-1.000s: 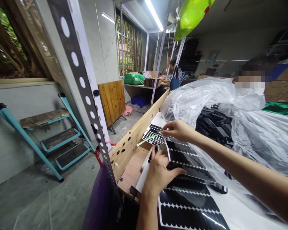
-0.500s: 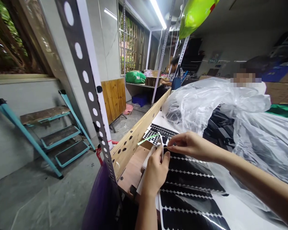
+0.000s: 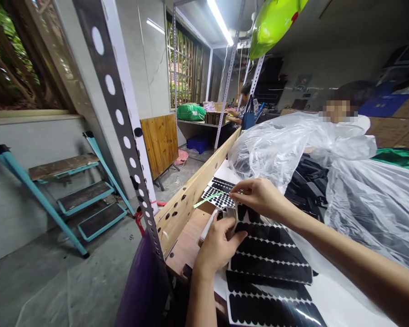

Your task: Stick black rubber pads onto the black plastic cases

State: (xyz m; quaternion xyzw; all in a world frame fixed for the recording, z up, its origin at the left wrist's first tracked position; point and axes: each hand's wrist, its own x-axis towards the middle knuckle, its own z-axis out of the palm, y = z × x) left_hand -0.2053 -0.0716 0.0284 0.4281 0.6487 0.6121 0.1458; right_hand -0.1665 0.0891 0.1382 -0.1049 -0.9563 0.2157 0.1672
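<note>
My left hand [image 3: 218, 245] is curled at the left edge of a sheet of black round stickers [image 3: 271, 243], its thumb lying on that edge and its fingers bent behind it. Just above the sheet's upper left corner, my right hand [image 3: 259, 197] has thumb and fingertips pinched together. Whatever lies between those fingertips is too small to make out. A second black sticker sheet [image 3: 276, 309] lies nearer to me, partly under the first. Beyond my hands is a white sheet with small black dots [image 3: 220, 199], crossed by a green strip [image 3: 207, 199]. A white object [image 3: 207, 227] is partly hidden behind my left hand.
A wooden board [image 3: 194, 186] edges the table on the left, next to a perforated metal post [image 3: 124, 131]. Large clear plastic bags [image 3: 354, 195] with black pieces bulge at the right. A blue step stool [image 3: 85, 190] stands on the floor. Two people sit farther back.
My right hand has risen slightly and moved away from my left hand. My left hand has shifted down, its fingers more bent. The upper sticker sheet has shifted a little left.
</note>
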